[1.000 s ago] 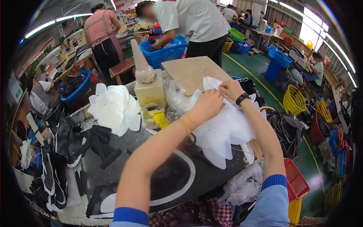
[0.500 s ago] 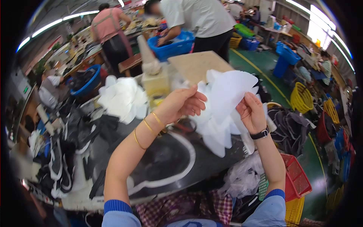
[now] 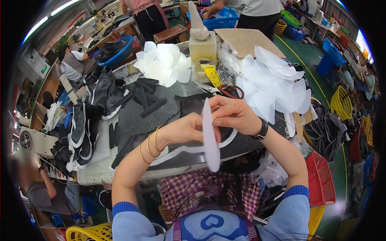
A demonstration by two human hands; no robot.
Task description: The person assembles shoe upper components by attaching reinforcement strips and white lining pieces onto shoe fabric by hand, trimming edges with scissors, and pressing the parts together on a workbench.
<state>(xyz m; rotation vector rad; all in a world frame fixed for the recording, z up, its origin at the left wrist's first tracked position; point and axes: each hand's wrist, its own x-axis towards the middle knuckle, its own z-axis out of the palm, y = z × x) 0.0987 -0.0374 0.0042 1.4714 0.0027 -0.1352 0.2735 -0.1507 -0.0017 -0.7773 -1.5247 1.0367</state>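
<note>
A thin white curved cut-out sheet (image 3: 210, 138) is held up over the near edge of the worktable, seen almost edge-on. My right hand (image 3: 234, 114) pinches it near its upper part, fingers closed. My left hand (image 3: 185, 127) is closed at its other side, the fingers partly hidden behind the sheet. To the right lies a loose heap of similar white cut-outs (image 3: 277, 86). Beyond my hands rest scissors (image 3: 231, 91) with red-and-black handles, beside a yellow-handled tool (image 3: 212, 75). Under my forearms is a black panel with a white border (image 3: 189, 150).
A cream-white stack of pieces (image 3: 165, 62) sits far left of a yellowish container with a tall spout (image 3: 202, 48). Black strips (image 3: 146, 100) and dark shoe parts (image 3: 84, 124) cover the left side. A red basket (image 3: 320, 178) stands at right. Other people work around.
My right hand has brought one white sheet from the heap at right down and left to the front middle. My left hand, previously empty, has closed at the sheet. The view has tilted downward.
</note>
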